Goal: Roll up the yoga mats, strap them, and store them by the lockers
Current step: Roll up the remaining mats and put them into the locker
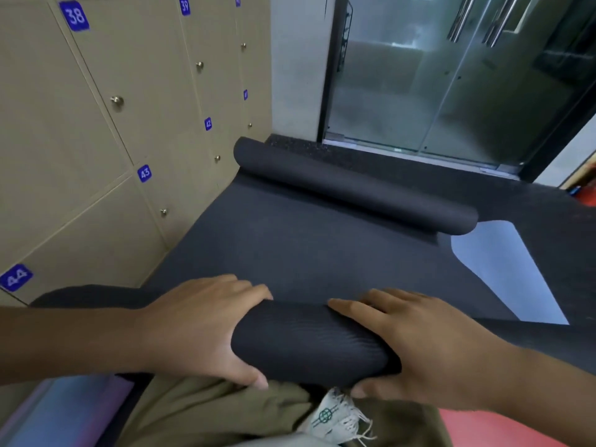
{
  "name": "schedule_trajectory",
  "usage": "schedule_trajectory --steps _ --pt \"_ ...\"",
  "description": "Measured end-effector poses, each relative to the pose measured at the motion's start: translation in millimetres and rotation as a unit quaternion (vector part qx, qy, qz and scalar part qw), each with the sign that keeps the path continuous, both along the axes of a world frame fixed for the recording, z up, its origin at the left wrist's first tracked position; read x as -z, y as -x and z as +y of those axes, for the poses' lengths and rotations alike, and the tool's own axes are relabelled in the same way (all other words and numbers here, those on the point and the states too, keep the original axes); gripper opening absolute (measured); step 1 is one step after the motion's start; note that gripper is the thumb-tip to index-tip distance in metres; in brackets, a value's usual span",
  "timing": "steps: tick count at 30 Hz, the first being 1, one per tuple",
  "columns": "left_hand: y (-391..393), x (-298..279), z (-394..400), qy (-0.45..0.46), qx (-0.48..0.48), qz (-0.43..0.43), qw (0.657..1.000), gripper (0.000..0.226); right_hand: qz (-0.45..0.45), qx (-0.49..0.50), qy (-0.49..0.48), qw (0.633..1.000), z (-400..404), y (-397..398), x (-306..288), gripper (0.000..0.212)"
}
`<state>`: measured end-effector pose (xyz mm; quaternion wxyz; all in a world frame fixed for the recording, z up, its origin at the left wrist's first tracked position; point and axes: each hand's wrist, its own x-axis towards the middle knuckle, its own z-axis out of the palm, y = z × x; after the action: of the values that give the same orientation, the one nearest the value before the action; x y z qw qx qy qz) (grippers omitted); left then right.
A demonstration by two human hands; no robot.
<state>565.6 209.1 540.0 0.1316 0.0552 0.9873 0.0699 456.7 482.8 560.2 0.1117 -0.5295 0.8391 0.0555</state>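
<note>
Both hands, the left hand (200, 327) and the right hand (416, 343), wrap their fingers (248, 287) around the rolled end of the black yoga mat (309, 343), keeping it tight. Its flat part lies on the floor beside the lockers (96, 124), with the far end (348, 185) curled up.

Both forearms are extended forward from the lower corners and angled inward. The left hand (196, 327) is placed palm-down, fingers curved over the top of the mat roll (309, 341), thumb hooked beneath its near side. The right hand (419, 343) is set likewise, fingers spread across the top, thumb tucked under.
</note>
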Motion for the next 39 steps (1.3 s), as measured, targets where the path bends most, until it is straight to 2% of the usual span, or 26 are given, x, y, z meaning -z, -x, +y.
schedule_trajectory --steps 5,10,15,17,19,23,27,32,34,37,39 --pt "-5.4 0.1 -3.6 -0.058 0.04 0.068 0.995 0.083 -0.088 0.007 0.032 0.996 -4.9 21.6 0.9 0.096" --pt "-10.1 6.9 -0.2 -0.066 0.106 0.202 0.971 0.066 -0.179 0.016 0.034 0.983 -14.4 47.7 1.7 0.08" --pt "-11.4 25.8 1.2 -0.025 0.122 0.218 0.968 0.071 -0.287 0.052 0.02 0.956 -23.1 67.7 6.3 0.068" --pt "-1.4 29.4 -1.2 -0.02 0.122 0.209 0.97 0.074 -0.269 0.071 0.02 0.96 -22.7 72.8 4.7 0.064" --pt "10.2 31.4 -4.3 -0.023 0.12 0.185 0.975 0.079 -0.212 0.076 0.034 0.974 -21.2 72.4 2.9 0.068" --pt "28.3 30.2 -10.4 -0.036 0.107 0.146 0.983 0.083 -0.024 0.077 0.084 0.993 -14.8 52.7 10.4 0.062" --pt "51.2 27.9 -17.0 -0.042 0.09 0.121 0.988 0.084 0.094 0.121 0.219 0.964 -8.0 32.0 38.4 0.052" --pt "74.2 22.0 -20.4 -0.056 0.069 0.059 0.994 0.088 0.13 0.136 0.256 0.948 -10.3 35.1 61.2 0.057" --pt "72.2 20.4 -17.5 -0.052 0.058 0.102 0.992 0.084 0.136 0.135 0.249 0.949 -13.0 42.7 61.4 0.056" --pt "59.6 22.1 -10.2 -0.036 0.062 0.225 0.972 0.067 0.127 0.146 0.219 0.956 -19.4 54.2 56.6 0.053" --pt "52.4 26.6 -4.9 -0.036 0.069 0.264 0.961 0.062 0.11 0.152 0.185 0.965 -25.7 63.1 50.6 0.056"
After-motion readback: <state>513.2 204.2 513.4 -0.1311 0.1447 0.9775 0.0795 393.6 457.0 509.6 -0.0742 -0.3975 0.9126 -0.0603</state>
